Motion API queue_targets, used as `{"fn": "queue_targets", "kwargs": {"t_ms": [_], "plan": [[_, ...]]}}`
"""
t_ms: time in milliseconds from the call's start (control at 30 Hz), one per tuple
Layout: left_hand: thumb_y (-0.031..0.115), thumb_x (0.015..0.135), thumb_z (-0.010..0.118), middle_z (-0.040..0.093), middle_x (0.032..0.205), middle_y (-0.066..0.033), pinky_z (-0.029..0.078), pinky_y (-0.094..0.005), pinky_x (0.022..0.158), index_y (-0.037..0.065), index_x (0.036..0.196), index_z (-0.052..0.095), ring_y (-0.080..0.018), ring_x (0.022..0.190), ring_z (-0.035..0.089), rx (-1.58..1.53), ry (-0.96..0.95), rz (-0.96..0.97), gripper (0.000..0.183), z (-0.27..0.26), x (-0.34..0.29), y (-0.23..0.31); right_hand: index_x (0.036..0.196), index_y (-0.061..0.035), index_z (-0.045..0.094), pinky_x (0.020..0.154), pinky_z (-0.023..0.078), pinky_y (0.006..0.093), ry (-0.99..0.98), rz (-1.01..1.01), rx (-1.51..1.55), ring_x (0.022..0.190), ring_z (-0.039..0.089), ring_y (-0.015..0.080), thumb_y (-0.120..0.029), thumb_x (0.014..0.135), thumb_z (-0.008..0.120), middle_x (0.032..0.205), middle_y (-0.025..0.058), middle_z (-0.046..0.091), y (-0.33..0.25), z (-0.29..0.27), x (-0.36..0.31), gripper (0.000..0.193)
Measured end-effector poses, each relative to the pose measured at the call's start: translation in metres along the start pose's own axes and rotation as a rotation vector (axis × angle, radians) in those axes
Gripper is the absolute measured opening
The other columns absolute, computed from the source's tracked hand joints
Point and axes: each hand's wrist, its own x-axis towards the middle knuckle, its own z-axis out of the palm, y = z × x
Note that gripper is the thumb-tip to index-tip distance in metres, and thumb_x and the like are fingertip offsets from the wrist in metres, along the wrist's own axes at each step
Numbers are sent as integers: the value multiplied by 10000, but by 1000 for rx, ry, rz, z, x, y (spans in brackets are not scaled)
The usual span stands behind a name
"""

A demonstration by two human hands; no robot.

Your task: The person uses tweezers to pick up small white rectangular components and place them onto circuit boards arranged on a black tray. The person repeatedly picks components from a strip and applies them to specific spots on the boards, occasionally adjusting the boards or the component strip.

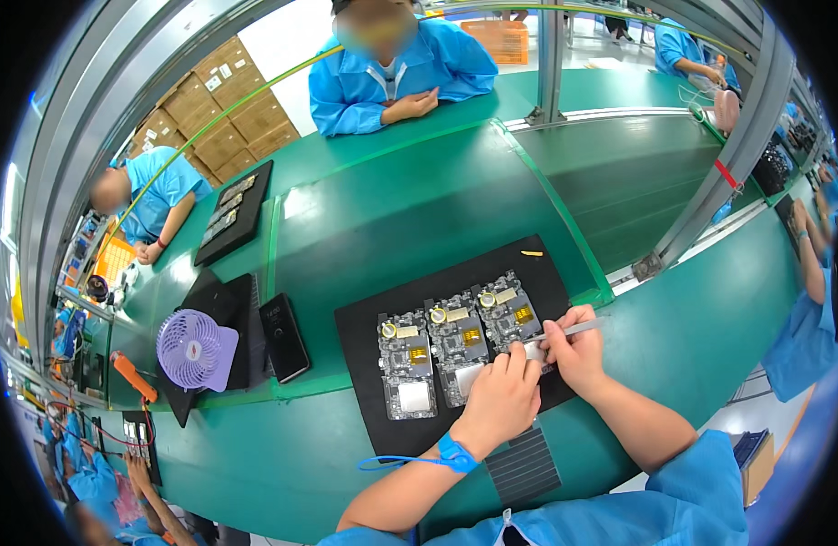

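Observation:
Three circuit boards lie side by side on a black mat: the left board [407, 366], the middle board [457, 350] and the right board [507, 312]. Each carries a yellow-gold patch; white squares show on the left and middle ones. My left hand [502, 400], with a blue wrist strap [455, 453], bends its fingers together over the lower part of the right board; whatever the fingertips pinch is hidden. My right hand [575, 353] grips a slim silver tool [590, 325], tweezers-like, its inner end near the left fingertips at that board.
The black mat [364, 332] bears a small yellow strip [532, 253]. Leftward are a phone [285, 337], a purple fan [193, 350] and an orange-handled tool [132, 376]. A metal post [710, 173] rises at right. A person in blue [401, 82] sits opposite.

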Motion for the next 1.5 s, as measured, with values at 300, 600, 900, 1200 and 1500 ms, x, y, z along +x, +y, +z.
{"fn": "queue_targets", "kwargs": {"t_ms": [300,600,900,1200,1500], "plan": [[86,735,700,608,1130,-154,502,-376,804,-1,999,644,-295,974,596,-118,-42,139,284,-22,-89,16,963,-82,379,481,442,198,-156,233,109,596,596,114,-77,957,550,803,99,597,-48,-46,-61,171],[209,740,732,514,1311,-161,466,-374,866,17,1220,569,-275,1064,541,-86,-224,113,541,-11,-106,40,933,-66,408,445,406,187,-50,264,-11,491,529,51,-148,932,626,693,50,600,-27,-44,-115,233],[300,715,758,505,1281,-198,459,-389,903,-2,1215,565,-299,1063,520,-91,-291,121,615,-10,-90,38,935,-69,400,431,395,173,-72,306,-157,479,537,57,-139,934,622,702,71,622,-26,-36,-104,233],[300,743,741,499,1282,-201,441,-415,960,-14,1216,563,-332,1183,471,-103,-273,114,595,-7,-93,41,920,-63,405,412,380,169,-74,384,-139,455,521,54,-167,925,641,679,63,613,-35,-36,-99,257],[295,758,728,495,1272,-205,458,-402,944,-34,1223,551,-338,1187,467,-95,-298,135,596,-8,-94,39,926,-74,399,426,389,173,-82,352,-73,487,537,61,-136,932,624,685,55,595,-29,-36,-100,233]]}}
